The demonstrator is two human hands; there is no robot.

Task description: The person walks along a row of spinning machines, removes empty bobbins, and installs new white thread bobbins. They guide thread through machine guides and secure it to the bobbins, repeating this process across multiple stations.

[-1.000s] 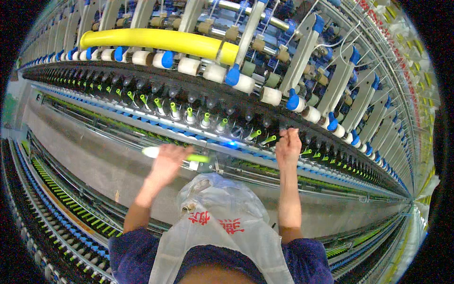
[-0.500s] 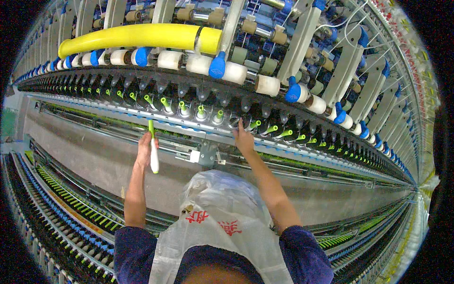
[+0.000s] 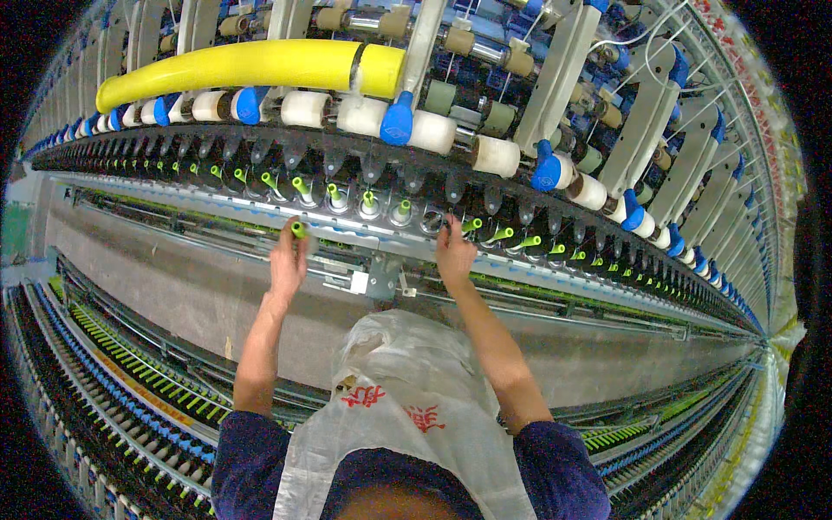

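Spindle row (image 3: 368, 204) ahead: left hand (image 3: 285, 262) pinched round a green-ended bobbin (image 3: 299, 230), now end-on to view; right hand (image 3: 455, 256), grip unclear.

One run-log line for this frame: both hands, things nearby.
left hand: holds green-ended bobbin | right hand: at spindle ring, grip unclear | yellow tube: above white rollers in picture

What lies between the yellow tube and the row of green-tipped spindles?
The head view shows white rollers, blue lever tips and a black strip between them.
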